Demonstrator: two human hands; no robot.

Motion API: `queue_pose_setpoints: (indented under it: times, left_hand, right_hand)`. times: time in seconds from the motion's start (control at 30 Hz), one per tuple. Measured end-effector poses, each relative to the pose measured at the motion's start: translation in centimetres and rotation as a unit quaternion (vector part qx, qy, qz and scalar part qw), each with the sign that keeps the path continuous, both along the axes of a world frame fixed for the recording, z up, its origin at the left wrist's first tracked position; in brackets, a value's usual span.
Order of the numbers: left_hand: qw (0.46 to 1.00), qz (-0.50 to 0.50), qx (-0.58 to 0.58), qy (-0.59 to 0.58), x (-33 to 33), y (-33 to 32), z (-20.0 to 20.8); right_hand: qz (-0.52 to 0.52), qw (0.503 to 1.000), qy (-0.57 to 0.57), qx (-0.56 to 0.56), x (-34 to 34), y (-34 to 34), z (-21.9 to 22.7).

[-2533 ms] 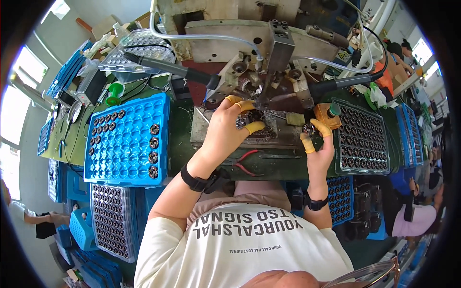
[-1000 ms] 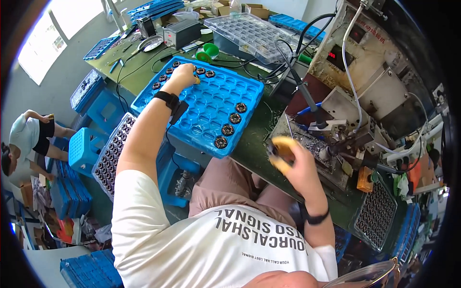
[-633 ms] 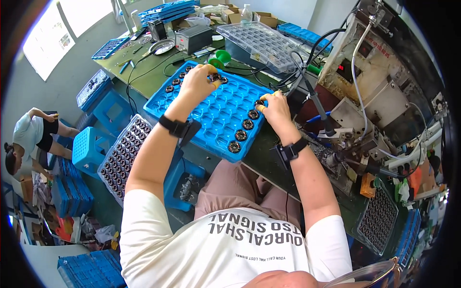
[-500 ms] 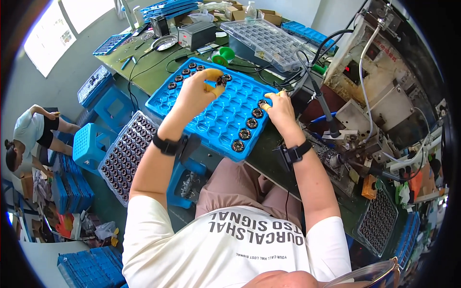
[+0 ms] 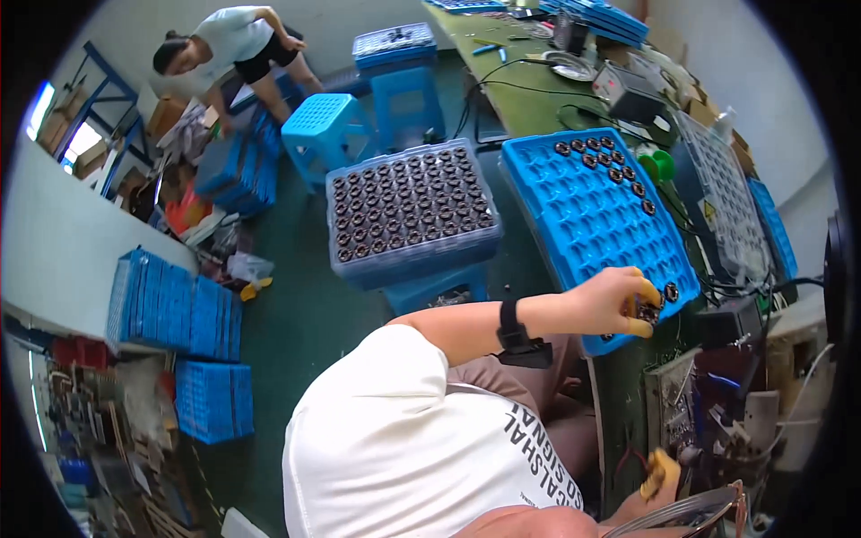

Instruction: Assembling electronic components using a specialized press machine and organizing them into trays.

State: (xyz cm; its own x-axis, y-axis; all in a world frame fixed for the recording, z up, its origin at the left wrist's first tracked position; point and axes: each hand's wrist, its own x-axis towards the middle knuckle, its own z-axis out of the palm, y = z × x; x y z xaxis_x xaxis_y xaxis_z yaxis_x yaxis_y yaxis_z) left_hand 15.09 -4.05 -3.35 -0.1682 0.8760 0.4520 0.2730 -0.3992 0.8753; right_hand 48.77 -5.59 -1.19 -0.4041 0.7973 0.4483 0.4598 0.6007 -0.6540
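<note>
Pinches a dark ring-shaped part (image 5: 648, 312) between yellow-covered thumb and fingertips of the left hand (image 5: 612, 293), over the lower right edge of the blue tray (image 5: 567, 224), just beside a seated ring (image 5: 671, 292). Curls the right hand's (image 5: 661, 484) yellow-covered fingers near red-handled pliers (image 5: 630, 462); cannot tell whether closed on anything.

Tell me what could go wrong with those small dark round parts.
The left hand seems to pinch a small dark round part near the edge of the blue plastic tray; it might slip. The full clear plastic tray stands over a blue plastic stool; a bump could tip it.
</note>
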Motion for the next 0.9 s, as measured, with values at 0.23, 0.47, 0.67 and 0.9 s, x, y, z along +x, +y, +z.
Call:
queue_pose_setpoints:
  times: [0.23,0.47,0.67,0.9]
  left_hand:
    - [0.996,0.037,0.070,0.042,2.2,1.2,-0.5]
    - [0.997,0.045,0.064,0.026,2.8,3.0,-2.4]
    - [0.994,0.083,0.055,0.048,2.9,1.7,-2.1]
    - [0.991,0.098,0.045,0.077,3.1,1.9,-1.6]
  right_hand:
    - [-0.006,0.906,0.092,0.414,7.7,1.3,-7.5]
    - [-0.243,0.934,-0.071,0.253,7.6,-1.6,-7.0]
    - [-0.222,0.948,-0.096,0.206,11.5,-1.9,-10.6]
    - [-0.216,0.952,-0.044,0.213,10.0,-2.3,-9.7]
